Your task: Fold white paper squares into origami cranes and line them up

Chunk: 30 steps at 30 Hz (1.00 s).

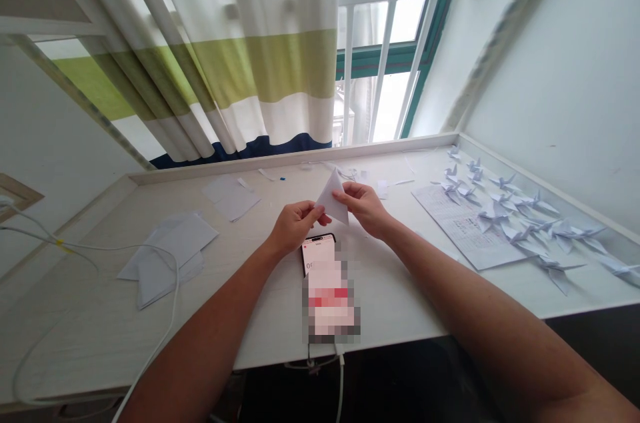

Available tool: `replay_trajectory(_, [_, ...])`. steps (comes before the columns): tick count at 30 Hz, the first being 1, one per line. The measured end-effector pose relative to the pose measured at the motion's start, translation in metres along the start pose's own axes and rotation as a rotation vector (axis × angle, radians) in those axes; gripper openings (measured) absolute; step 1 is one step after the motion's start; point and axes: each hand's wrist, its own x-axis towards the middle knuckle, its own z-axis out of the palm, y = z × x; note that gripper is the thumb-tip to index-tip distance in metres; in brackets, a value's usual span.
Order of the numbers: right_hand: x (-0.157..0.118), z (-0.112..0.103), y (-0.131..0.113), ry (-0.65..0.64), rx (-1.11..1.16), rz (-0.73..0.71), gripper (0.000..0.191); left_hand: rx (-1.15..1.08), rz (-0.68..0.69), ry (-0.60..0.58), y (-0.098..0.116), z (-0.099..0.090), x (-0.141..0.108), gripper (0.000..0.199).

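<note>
- Head view: nearest me, both forearms run up from the bottom corners and meet over the middle of the counter [400,316], lifted off it.
- From here I see the left hand [295,226] closed in a pinch on the near left corner of a folded white paper triangle [334,199], thumb on top.
- Opposite it, the right hand [367,206] is closed on the triangle's right side, fingers curled over the fold; held at two points like this, I judge, the sheet stays taut and the crease can be lined up.
- That paper hangs in the air between both hands, clear of the counter, point tipped toward the far edge by the window.
- Just under the hands a phone [320,256] lies flat near the front edge; its screen is blurred, so I cannot read it.
- Toward the left edge sits a loose pile of blank sheets [167,256], with two more sheets [233,199] further back, well apart from the hands.
- Along the right edge, many finished paper cranes [520,223] stand in a cluster, some of them on a printed sheet [465,229].
- White cables [100,256] loop across the left corner and drop over the front edge.
</note>
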Motion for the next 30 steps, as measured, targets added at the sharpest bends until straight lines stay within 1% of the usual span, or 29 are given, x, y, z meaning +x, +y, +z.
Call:
replay_trajectory(2, [-0.0012, 0.0009, -0.0008, -0.043, -0.035, 0.014, 0.038, 0.024, 0.036, 0.001, 0.0016, -0.0007, -0.0008, 0.042])
replay_trajectory(4, [-0.0016, 0.0018, -0.0011, -0.058, -0.072, 0.009, 0.038, 0.039, 0.058, 0.006, 0.0037, -0.0009, -0.0021, 0.044])
replay_trajectory(9, [0.0006, 0.0026, 0.0017, -0.015, -0.060, 0.007, 0.037, 0.041, 0.006, 0.033, 0.0068, 0.0005, -0.0039, 0.034])
replay_trajectory(11, [0.0013, 0.0027, 0.0032, -0.010, -0.057, 0.013, 0.038, 0.054, 0.005, 0.054, 0.0075, 0.0008, -0.0038, 0.033])
replay_trajectory(16, [0.0011, 0.0037, 0.0054, -0.004, -0.082, 0.023, 0.039, 0.062, 0.006, 0.051, 0.0089, 0.0006, -0.0034, 0.032])
replay_trajectory(30, [0.0018, 0.0067, 0.0053, 0.026, -0.033, 0.007, 0.037, 0.057, 0.011, 0.034, 0.0070, 0.0005, -0.0038, 0.032])
